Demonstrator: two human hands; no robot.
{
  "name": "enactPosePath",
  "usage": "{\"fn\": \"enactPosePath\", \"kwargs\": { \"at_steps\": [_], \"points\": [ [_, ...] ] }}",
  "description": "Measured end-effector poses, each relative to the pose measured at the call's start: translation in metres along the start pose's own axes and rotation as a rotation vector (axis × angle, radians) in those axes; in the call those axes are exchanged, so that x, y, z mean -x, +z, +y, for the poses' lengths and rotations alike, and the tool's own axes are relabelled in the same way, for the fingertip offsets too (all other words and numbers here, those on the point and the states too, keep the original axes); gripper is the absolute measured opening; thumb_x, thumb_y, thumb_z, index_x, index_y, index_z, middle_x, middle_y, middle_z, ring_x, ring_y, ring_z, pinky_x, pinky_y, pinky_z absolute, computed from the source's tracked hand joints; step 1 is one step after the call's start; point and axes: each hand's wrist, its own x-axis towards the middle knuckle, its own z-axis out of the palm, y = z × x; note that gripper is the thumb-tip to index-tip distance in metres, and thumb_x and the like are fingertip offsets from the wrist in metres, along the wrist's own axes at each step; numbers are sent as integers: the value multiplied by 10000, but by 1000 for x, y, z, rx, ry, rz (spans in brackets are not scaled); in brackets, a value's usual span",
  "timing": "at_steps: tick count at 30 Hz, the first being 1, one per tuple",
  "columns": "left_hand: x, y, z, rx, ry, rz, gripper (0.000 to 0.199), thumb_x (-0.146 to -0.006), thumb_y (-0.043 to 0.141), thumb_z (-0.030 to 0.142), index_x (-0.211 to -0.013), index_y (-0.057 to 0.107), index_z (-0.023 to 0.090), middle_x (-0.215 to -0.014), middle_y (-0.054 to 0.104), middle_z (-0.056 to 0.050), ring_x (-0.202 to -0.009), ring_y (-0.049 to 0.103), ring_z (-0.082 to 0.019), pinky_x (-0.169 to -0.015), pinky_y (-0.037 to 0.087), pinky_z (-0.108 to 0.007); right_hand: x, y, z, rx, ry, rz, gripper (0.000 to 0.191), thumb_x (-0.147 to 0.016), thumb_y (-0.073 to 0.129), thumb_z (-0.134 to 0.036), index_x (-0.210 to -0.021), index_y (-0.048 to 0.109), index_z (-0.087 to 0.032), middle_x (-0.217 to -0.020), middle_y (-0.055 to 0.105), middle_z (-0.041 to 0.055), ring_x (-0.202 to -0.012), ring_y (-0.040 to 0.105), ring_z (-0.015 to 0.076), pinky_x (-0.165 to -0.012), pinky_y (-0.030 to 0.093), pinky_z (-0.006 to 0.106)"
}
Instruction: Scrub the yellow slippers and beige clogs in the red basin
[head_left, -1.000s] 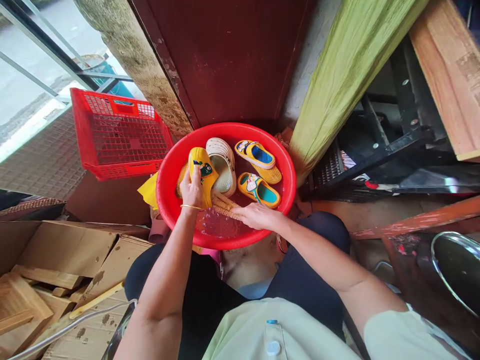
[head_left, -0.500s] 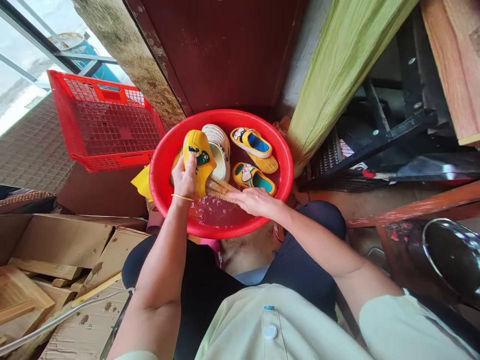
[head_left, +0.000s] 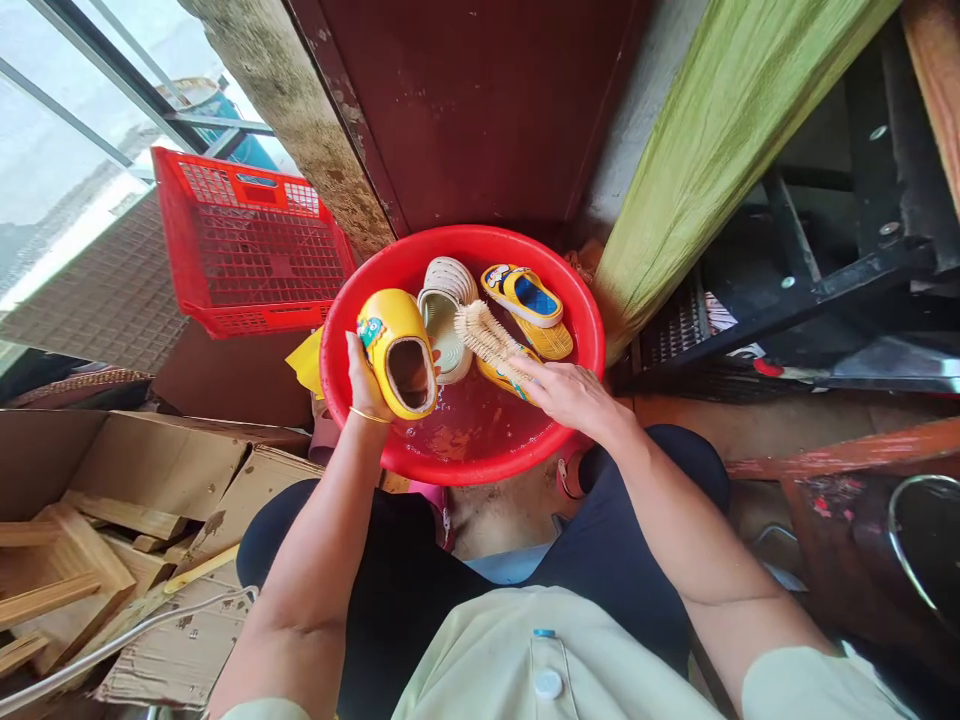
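Observation:
Over the left side of a red basin [head_left: 463,470], my left hand [head_left: 365,378] grips a yellow slipper [head_left: 395,318] with a green cartoon figure. The slipper's opening now faces me. My right hand [head_left: 568,396] is closed on a scrub brush [head_left: 491,338] with pale bristles turned up, held to the right of the slipper and apart from it. Behind the brush, a white clog [head_left: 448,275] rests in the reddish-looking water. A yellow clog with a blue lining [head_left: 534,300] sits at the basin's right. Another yellow clog [head_left: 504,378] is mostly hidden under the brush.
A red plastic crate [head_left: 251,250] stands left of the basin. An opened cardboard box [head_left: 157,450] with wood pieces lies at the lower left. On the right hang a green cloth [head_left: 675,150] and a black metal frame [head_left: 832,285]. A dark red door [head_left: 480,110] rises behind.
The slipper has been turned so its opening shows. The brush has come away from it, moved right and flipped bristles up. The view has shifted slightly.

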Motion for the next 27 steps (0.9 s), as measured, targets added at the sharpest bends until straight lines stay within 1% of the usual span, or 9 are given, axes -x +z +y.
{"fn": "enactPosePath", "kwargs": {
  "at_steps": [2, 5, 9, 12, 15, 18, 23, 25, 27],
  "points": [
    [6, 0, -2, 60, -125, -62, 953, -842, 317, 883, -1281, 648, 105, -1184, 723, -232, -1185, 668, -410, -935, 584, -577, 0, -2, 0, -30, 1, 54, 532, -1073, 401, -334, -1604, 366, -324, -1364, 689, 82, -1134, 683, 252, -916, 503, 324],
    [5, 4, -6, 100, -138, -80, 930, -828, 390, 876, -1305, 633, 116, -1159, 738, -221, -1178, 674, -408, -923, 587, -580, 3, -6, -1, -82, -19, 94, 528, -1065, 417, -326, -1592, 392, -325, -1394, 674, 65, -1157, 678, 252, -939, 507, 326],
    [-9, 11, -15, 110, 3, 8, 761, -886, 453, 780, -1239, 679, 145, -1080, 769, -148, -1147, 698, -358, -959, 595, -511, 10, -7, -5, -159, -130, -10, 518, -1041, 466, -328, -1558, 453, -360, -1360, 694, 28, -1130, 686, 235, -944, 509, 305],
    [-15, 15, -23, 79, 92, 91, 638, -915, 512, 697, -1195, 704, 157, -1059, 775, -116, -1137, 705, -329, -986, 593, -449, 14, 1, -16, -85, -181, -146, 511, -1022, 483, -305, -1522, 494, -409, -1217, 748, 41, -1047, 710, 255, -892, 525, 332],
    [-11, 20, -32, -4, -31, 67, 598, -915, 549, 668, -1150, 717, 144, -1050, 775, -123, -1126, 707, -343, -982, 598, -447, 10, 15, -30, 75, -142, -177, 581, -1021, 407, -202, -1559, 430, -419, -1120, 746, 103, -984, 720, 282, -830, 531, 365],
    [-1, 27, -42, -50, -138, 50, 616, -916, 514, 705, -1115, 721, 160, -1025, 778, -125, -1097, 719, -341, -959, 609, -451, 1, 29, -44, 137, -71, -154, 648, -1014, 340, -130, -1604, 338, -397, -1165, 714, 144, -978, 720, 270, -813, 530, 354],
    [7, 36, -58, -17, -96, 44, 609, -957, 469, 676, -1097, 721, 140, -1016, 780, -127, -1093, 722, -327, -946, 611, -415, -13, 40, -51, 70, 24, -118, 620, -1010, 345, -153, -1615, 331, -286, -1238, 694, 191, -1008, 721, 291, -809, 546, 367],
    [1, 33, -60, -25, -66, 56, 620, -941, 473, 706, -1099, 725, 163, -1042, 781, -118, -1094, 723, -314, -942, 612, -413, -10, 36, -47, 12, -27, -120, 594, -1026, 363, -205, -1609, 337, -317, -1229, 714, 156, -1046, 716, 297, -841, 541, 374],
    [-8, 24, -58, -54, 15, 121, 586, -922, 532, 695, -1139, 716, 182, -1082, 778, -97, -1097, 722, -281, -953, 602, -384, -3, 30, -41, -55, -133, -159, 555, -1043, 381, -267, -1587, 368, -372, -1224, 733, 98, -1044, 720, 281, -865, 532, 363]
  ]
}}
